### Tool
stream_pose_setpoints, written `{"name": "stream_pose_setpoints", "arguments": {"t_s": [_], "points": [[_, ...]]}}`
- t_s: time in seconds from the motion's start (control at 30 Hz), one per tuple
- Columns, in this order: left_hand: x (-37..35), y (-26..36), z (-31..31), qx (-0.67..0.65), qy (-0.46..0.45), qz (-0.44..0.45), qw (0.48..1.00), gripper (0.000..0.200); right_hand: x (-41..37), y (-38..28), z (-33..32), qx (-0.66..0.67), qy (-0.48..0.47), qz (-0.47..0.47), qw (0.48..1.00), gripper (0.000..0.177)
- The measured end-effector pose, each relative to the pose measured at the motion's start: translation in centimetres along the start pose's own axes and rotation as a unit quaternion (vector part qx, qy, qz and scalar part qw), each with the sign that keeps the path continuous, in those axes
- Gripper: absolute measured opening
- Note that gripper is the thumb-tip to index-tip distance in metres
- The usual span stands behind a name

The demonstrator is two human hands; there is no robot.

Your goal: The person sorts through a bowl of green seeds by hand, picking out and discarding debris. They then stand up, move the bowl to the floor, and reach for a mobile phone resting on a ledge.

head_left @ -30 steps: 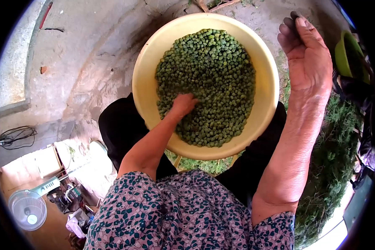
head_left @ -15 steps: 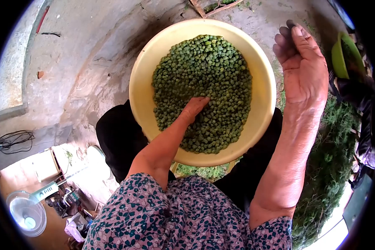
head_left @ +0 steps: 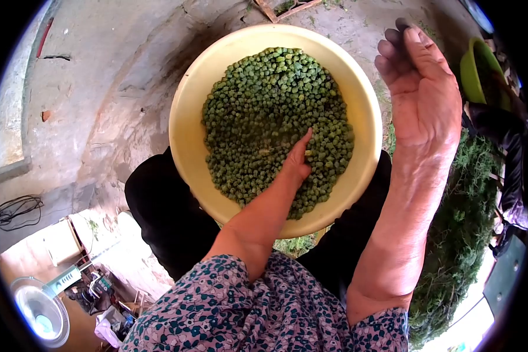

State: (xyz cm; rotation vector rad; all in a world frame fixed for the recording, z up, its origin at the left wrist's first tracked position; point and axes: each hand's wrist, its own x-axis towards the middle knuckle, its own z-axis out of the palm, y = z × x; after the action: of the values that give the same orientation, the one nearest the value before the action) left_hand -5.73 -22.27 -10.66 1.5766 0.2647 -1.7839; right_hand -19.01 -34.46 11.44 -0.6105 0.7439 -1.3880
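A wide pale-yellow basin [head_left: 185, 117] is between my knees, holding a heap of small round green pieces [head_left: 264, 88], perhaps cones or berries; their kind is not clear. My left hand [head_left: 297, 161] reaches into the heap, right of the middle. One digit stretches out over the pieces, while the other fingers are partly sunk among them. Raised beside the basin's right rim, my right hand [head_left: 419, 88] shows its palm. Its fingers are loosely bent and apart, with dark tips, and nothing shows in them.
Cut green branches [head_left: 460, 234] cover the ground at the right. A green basin [head_left: 474, 73] stands at the upper right beside dark cloth [head_left: 498, 123]. To the lower left are a fan [head_left: 41, 311], a coiled black cable [head_left: 17, 212] and piled items. A wooden frame [head_left: 281, 10] lies beyond the basin.
My left hand has moved right through the green pieces and turned, with one digit now pointing up and away. My right hand stays raised beside the rim. The view has shifted slightly.
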Motion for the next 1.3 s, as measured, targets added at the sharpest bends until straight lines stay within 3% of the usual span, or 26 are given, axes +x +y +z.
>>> {"name": "stream_pose_setpoints", "arguments": {"t_s": [0.13,0.2,0.23,0.33,0.43,0.47,0.5,0.53,0.57,0.6,0.67,0.7,0.77,0.8,0.87,0.9,0.93,0.97,1.0,1.07,1.1,1.13,1.2,1.3], "points": [[4.2,-1.7,-1.0,-0.125,-0.042,-0.005,0.991,0.093,-0.3,0.6,1.0,0.002,0.043,-0.007,0.999,0.013],[5.9,-2.2,-1.3,-0.204,-0.159,-0.001,0.966,0.087,-0.6,0.6,1.3,0.018,0.053,-0.015,0.998,0.011],[2.7,-0.8,0.4,-0.248,-0.22,0.027,0.943,0.075,-0.7,0.5,1.3,0.0,0.064,-0.01,0.998,0.011],[0.7,2.6,1.3,-0.293,-0.289,0.094,0.907,0.066,-0.8,0.4,1.2,-0.013,0.073,-0.006,0.997,0.011],[-2.1,7.3,1.1,-0.278,-0.273,0.199,0.899,0.06,-0.7,0.3,1.1,-0.019,0.071,-0.009,0.997,0.01],[-1.9,8.9,0.3,-0.303,-0.261,0.194,0.896,0.057,-0.6,0.3,1.1,-0.012,0.056,-0.011,0.998,0.01],[-1.6,10.3,-0.6,-0.293,-0.291,0.225,0.883,0.055,-0.7,0.4,1.0,-0.006,0.042,-0.01,0.999,0.01],[-2.5,11.6,-1.0,-0.307,-0.286,0.233,0.877,0.056,-0.8,0.4,0.9,-0.008,0.045,-0.006,0.999,0.01],[-4.9,12.7,-0.6,-0.276,-0.221,0.267,0.896,0.058,-0.8,0.3,0.9,-0.022,0.045,-0.004,0.999,0.012],[-3.9,14.0,-2.1,-0.293,-0.277,0.279,0.871,0.063,-0.8,0.3,0.9,-0.037,0.044,-0.002,0.998,0.014],[-6.8,15.1,-2.5,-0.283,-0.231,0.297,0.882,0.071,0.0,0.2,-0.4,-0.029,0.018,0.009,0.999,0.014],[-7.2,15.4,-3.3,-0.284,-0.229,0.297,0.883,0.071,0.0,0.2,-0.5,-0.033,0.017,0.004,0.999,0.014],[-8.1,15.9,-4.9,-0.319,-0.108,0.216,0.916,0.079,0.0,0.2,-0.6,-0.036,0.017,0.002,0.999,0.014],[-8.0,15.7,-6.4,-0.32,-0.104,0.216,0.917,0.079,0.1,0.1,-0.8,-0.038,0.011,0.002,0.999,0.014],[-7.2,14.6,-10.0,-0.094,0.018,0.265,0.96,0.08,0.2,0.0,-1.1,-0.04,0.006,0.004,0.999,0.014],[-7.7,13.9,-11.2,-0.094,0.022,0.263,0.96,0.08,0.3,0.0,-1.3,-0.04,-0.003,0.001,0.999,0.013],[-8.3,13.1,-12.2,0.089,0.112,0.304,0.942,0.07,0.4,0.1,-1.5,-0.04,-0.012,-0.002,0.999,0.013],[-8.7,12.5,-13.4,0.269,0.196,0.33,0.883,0.062,0.6,0.2,-1.8,-0.035,-0.011,-0.003,0.999,0.014],[-7.9,12.2,-15.3,0.269,0.199,0.328,0.883,0.062,-0.4,0.1,-0.4,-0.033,-0.011,0.0,0.999,0.014],[-5.8,11.5,-18.8,0.572,0.294,0.324,0.694,0.044,-3.0,-0.1,3.3,-0.07,0.053,-0.079,0.993,0.01],[-5.9,11.1,-18.8,0.61,0.306,0.34,0.646,0.038,-3.1,-0.1,3.2,-0.059,0.043,-0.07,0.995,0.01],[-5.8,10.7,-18.6,0.611,0.306,0.339,0.647,0.038,-3.1,0.0,3.2,-0.059,0.044,-0.069,0.995,0.01],[-5.5,9.8,-18.1,0.705,0.31,0.307,0.559,0.038,-3.0,0.2,3.4,-0.076,0.061,-0.077,0.992,0.01],[-4.2,9.3,-18.8,0.711,0.301,0.318,0.55,0.037,-3.0,0.0,3.2,-0.058,0.031,-0.061,0.996,0.009]]}}
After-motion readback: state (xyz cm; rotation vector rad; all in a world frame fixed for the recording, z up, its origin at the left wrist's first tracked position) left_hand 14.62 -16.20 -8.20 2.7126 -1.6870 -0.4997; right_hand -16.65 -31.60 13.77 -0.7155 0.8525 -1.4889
